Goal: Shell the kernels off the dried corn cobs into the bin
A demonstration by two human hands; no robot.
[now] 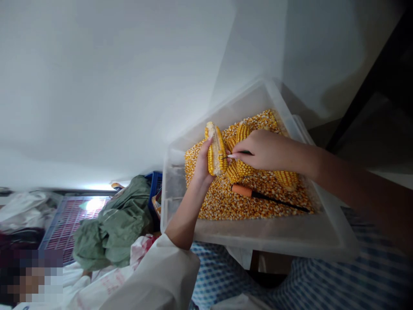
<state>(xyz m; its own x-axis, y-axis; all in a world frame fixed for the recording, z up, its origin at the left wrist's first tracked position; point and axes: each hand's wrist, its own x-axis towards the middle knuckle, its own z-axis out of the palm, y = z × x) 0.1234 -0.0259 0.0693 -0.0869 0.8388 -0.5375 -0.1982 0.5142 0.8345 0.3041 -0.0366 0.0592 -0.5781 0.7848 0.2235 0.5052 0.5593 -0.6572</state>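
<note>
Counts. Bin (258, 239): 1. Held cob (220, 144): 1, above the kernels in the bin. Loose cobs (242, 131): at least 4, all inside the bin; exact number uncertain, as the right arm and hand cover part of the pile. Orange-handled tool (252, 193): 1, inside the bin, lying on the kernels, its dark shaft pointing toward the bin's right end. Slim tool (246, 152): 1, over the middle of the bin. Kernels (222, 204): too many to count, spread over the bin floor. Hands: 2, both over the bin.

Grip. Left hand (203, 162) is clamped on the held cob, thumb on one side, fingers around the other. The cob stands tilted in this grip, its upper end projecting past the thumb; a pale strip without kernels runs along the facing side, yellow rows flanking it. Right hand (258, 148) pinches the slim tool, thumb and fingers together; the tip is at the cob's right edge. Whether it touches: cannot tell.

Surroundings. Green cloth (119, 228), 1, and blue crate (156, 185), 1: outside the bin, off its left end. Checked fabric (322, 277): below the bin's near wall.
</note>
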